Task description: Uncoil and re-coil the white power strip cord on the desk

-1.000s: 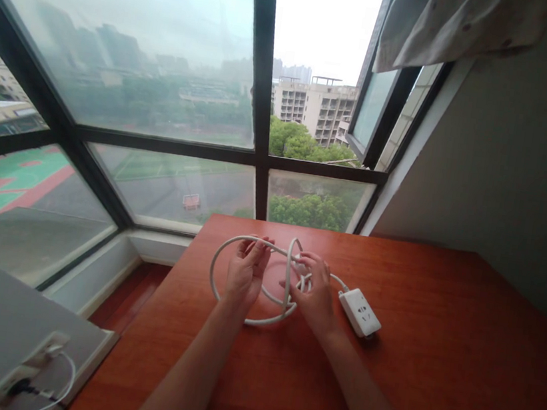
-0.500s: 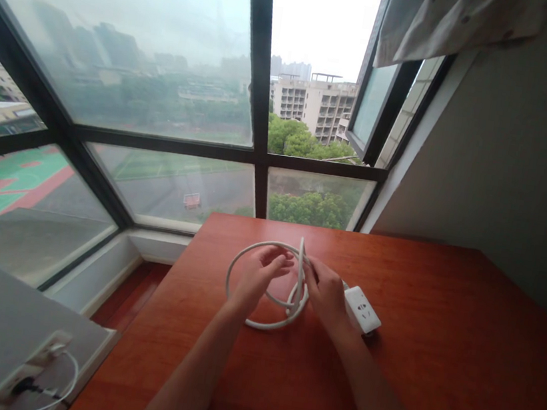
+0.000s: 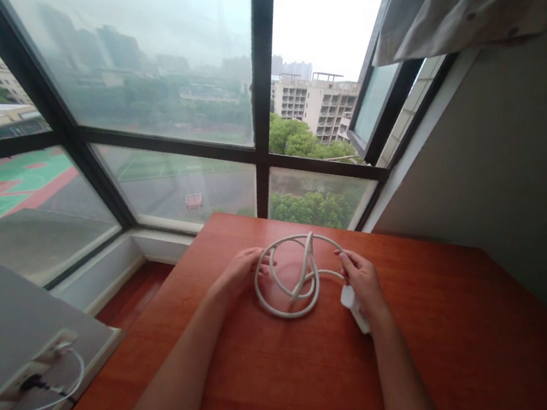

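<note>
A white power cord [image 3: 284, 311] lies in loose coils on the red-brown wooden table [image 3: 434, 361]. My left hand [image 3: 239, 272] rests at the left side of the coils, fingers closed on the cord. My right hand [image 3: 363, 283] is at the right side, pinching the cord where it leaves the coils. Beneath that hand sits the white power strip [image 3: 354, 309], mostly hidden by it. One loop of the cord stands up in the middle of the coils.
Large dark-framed windows [image 3: 254, 155] run behind the table, with a grey wall [image 3: 521, 163] at the right. A wall socket [image 3: 37, 369] with a plugged-in white cable sits low on the left. Cloth [image 3: 459, 21] hangs at the top right.
My hands have moved apart to the two sides of the cord. The coils have shifted right and lie flatter on the table. My right hand now covers the power strip.
</note>
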Motion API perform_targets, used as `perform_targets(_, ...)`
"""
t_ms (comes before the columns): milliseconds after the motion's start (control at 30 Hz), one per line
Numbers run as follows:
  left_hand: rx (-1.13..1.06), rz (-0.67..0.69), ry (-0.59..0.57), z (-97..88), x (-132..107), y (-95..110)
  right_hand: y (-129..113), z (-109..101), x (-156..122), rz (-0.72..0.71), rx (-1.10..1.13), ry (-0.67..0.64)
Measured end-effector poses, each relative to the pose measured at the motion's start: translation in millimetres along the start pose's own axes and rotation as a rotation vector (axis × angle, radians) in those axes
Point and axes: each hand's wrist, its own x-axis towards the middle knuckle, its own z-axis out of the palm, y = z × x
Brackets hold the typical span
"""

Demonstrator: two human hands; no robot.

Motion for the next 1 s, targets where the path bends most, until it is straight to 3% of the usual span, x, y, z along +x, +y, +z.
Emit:
perform_targets(167,-0.171,-0.091,-0.228,4.9,-17.9,14.4,4.2,-0.3,1.6,0.181,0.158,-0.080)
perform_targets(333,-0.154,-0.051,-0.272,20.1,-20.6,8.5,1.1,4.0,-0.9,0.271,0.211,-0.160)
perform_targets(400,-0.070,-0.032,-0.222,23.0,-16.2,4.0,-2.0,1.0,-1.0,0.282,0.244,-0.172)
perform_targets(467,0.036,-0.016,-0.095,21.6,-10.2,0.6,-4.3,-9.0,1.0,0.299,0.312,-0.167)
perform_targets(567,0.105,0.012,0.130,11.9,-1.5,-2.0,-2.3,-39.6,7.9,0.322,0.501,-0.070)
perform_targets(633,0.092,0.025,0.213,2.5,2.2,-1.6,3.4,-67.0,13.1,0.344,0.658,0.022)
perform_targets(800,0.062,0.020,0.288,-14.5,4.2,3.2,17.8,-123.0,15.8,0.327,0.832,0.271)
perform_targets(900,0.048,0.014,0.277,-12.6,2.4,5.6,21.2,-132.4,11.6,0.316,0.849,0.313)
perform_targets(1000,0.037,0.009,0.202,-4.6,-2.1,8.8,24.0,-127.4,10.6,0.320,0.870,0.321)
